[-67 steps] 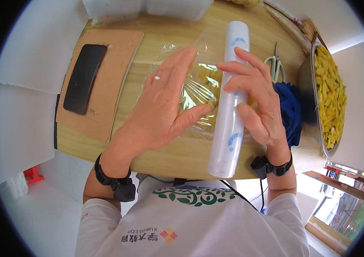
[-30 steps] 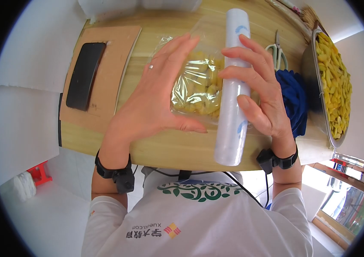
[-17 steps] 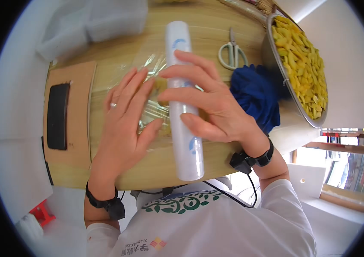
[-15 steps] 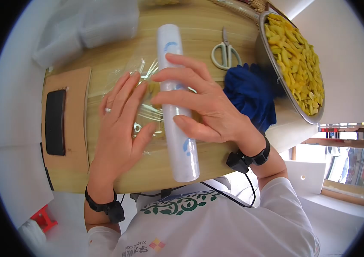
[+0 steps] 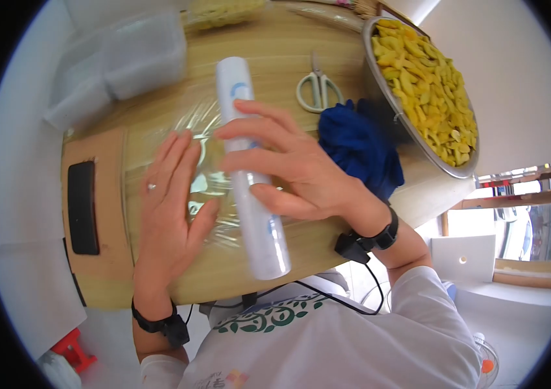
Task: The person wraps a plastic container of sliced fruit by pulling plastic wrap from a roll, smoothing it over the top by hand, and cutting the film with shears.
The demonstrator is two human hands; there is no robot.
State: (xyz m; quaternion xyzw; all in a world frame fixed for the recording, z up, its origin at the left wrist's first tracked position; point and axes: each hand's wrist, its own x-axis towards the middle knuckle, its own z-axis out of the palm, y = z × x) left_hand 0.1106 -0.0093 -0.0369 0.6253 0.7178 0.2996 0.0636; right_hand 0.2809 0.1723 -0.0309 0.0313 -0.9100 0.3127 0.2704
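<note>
A white roll of plastic film (image 5: 264, 243) lies lengthwise over the wooden table, with faint blue print on it. My right hand (image 5: 301, 170) is on the roll from the right, fingers bent across its top and thumb against its near side. To the left, my left hand (image 5: 173, 211) lies flat with its fingers stretched out, over a sheet of shiny clear film (image 5: 211, 185). That sheet spreads under and beside the roll. Something yellowish shows through it, too indistinct to name.
Scissors (image 5: 317, 92) and a bunched blue cloth (image 5: 358, 146) lie right of the roll. A metal basin (image 5: 374, 68) holds yellow slices (image 5: 428, 94). Clear plastic containers (image 5: 146, 58) stand at back left. A black phone (image 5: 83, 207) rests on cardboard (image 5: 112, 194).
The whole view has shifted, so the table's things appear further left; more of the yellow pack at the back shows. Both hands keep much the same pose at the roll and film.
</note>
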